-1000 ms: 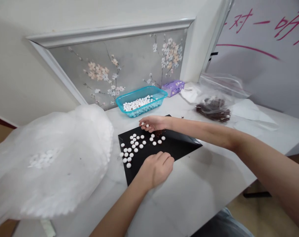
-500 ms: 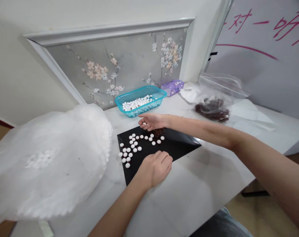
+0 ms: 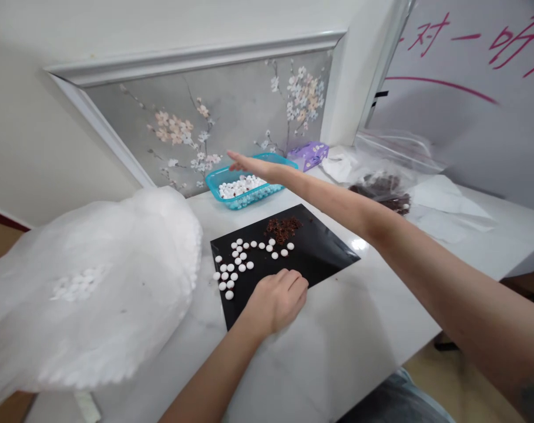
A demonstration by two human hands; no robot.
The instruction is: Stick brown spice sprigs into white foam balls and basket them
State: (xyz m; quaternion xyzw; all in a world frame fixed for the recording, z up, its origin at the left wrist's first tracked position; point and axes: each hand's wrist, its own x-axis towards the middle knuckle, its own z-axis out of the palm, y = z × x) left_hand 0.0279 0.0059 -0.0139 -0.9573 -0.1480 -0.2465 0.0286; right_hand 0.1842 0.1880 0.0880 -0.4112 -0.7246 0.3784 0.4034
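- Well, the right hand (image 3: 249, 165) reaches out over the teal tray (image 3: 249, 201), its grip released
- left hand (image 3: 276, 302) rests curled on the black sheet (image 3: 326, 241), grip unclear, beside white beads (image 3: 234, 264) spread singly, brown crumbs (image 3: 283, 229) heaped apart

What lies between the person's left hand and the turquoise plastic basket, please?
In the head view, white pellets sit there on a black sheet.

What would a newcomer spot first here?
The big translucent plastic bag bulging at left catches the eye first. At centre, a black sheet carries scattered white pellets and a dark brown heap, the left hand resting on it. The right hand reaches out above a teal basket beyond.
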